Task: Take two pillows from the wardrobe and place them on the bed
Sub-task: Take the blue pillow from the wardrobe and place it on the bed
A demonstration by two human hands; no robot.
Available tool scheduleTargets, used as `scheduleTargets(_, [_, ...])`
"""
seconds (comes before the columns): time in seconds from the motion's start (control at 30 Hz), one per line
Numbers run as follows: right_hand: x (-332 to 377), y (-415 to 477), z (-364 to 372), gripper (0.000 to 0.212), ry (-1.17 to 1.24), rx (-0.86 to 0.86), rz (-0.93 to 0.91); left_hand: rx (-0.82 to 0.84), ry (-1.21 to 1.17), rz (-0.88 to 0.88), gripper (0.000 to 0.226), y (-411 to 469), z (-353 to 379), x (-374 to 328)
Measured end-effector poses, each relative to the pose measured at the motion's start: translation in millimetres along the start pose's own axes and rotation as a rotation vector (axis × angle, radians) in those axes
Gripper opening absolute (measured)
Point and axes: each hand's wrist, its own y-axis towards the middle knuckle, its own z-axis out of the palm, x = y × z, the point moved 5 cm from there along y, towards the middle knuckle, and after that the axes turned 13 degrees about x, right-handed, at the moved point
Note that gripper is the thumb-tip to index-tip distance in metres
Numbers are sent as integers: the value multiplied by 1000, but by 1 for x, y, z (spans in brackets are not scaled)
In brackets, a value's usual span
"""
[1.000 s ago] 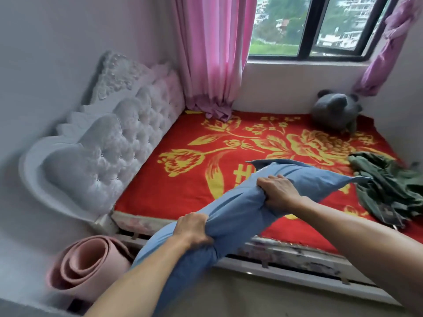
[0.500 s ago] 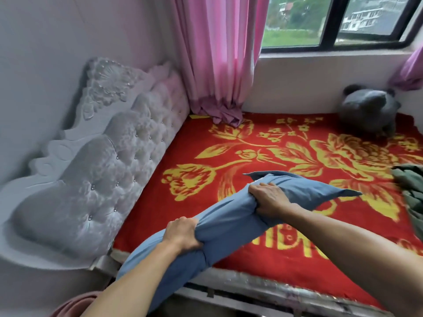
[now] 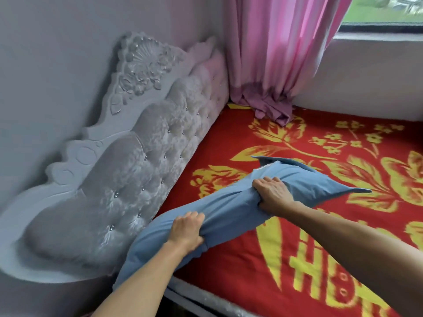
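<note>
A long blue pillow [image 3: 229, 209] is held lengthwise above the head end of the bed [image 3: 229, 266], which is covered by a red blanket with yellow flowers. My left hand [image 3: 186, 232] grips the pillow's near part, bunching the cloth. My right hand [image 3: 272, 195] squeezes it further along, near its far end, whose corners stick out past my fingers. The pillow's near end hangs over the bed's edge beside the headboard. No second pillow is in view.
A white tufted headboard [image 3: 137, 170] with carved trim leans on the left wall. A pink curtain [image 3: 272, 56] hangs at the far corner, its hem bunched on the blanket. A window sill [image 3: 377, 35] runs at the top right above a white wall.
I have come closer to the bed and turned left toward the headboard. The pillow in both hands has moved over the head end. The grey toy and green cloth have left the view.
</note>
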Motion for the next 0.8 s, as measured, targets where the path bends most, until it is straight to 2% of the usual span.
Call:
scheduleTargets(0.2, [24, 91, -4, 30, -39, 58, 35, 27, -19, 71, 21, 69, 3, 69])
scheduleTargets(0.33, [11, 153, -9, 33, -13, 57, 158, -64, -159, 157, 23, 119, 0, 105])
scheduleTargets(0.4, [-6, 177, -6, 38, 24, 62, 294, -74, -239, 130, 41, 144, 3, 121])
scheduleTargets(0.5, [-25, 189, 14, 49, 110, 48, 544, 34, -247, 58, 77, 183, 16, 137])
scheduleTargets(0.63, [-30, 177, 48, 60, 552, -16, 882, 200, -182, 77, 82, 227, 26, 127])
scheduleTargets(0.73, [-31, 161, 66, 72, 989, -289, 1189, 312, -131, 102, 80, 241, 34, 114])
scheduleTargets(0.8, [-25, 153, 87, 98, 1405, -439, 1440, 348, -104, 125, 76, 238, 40, 106])
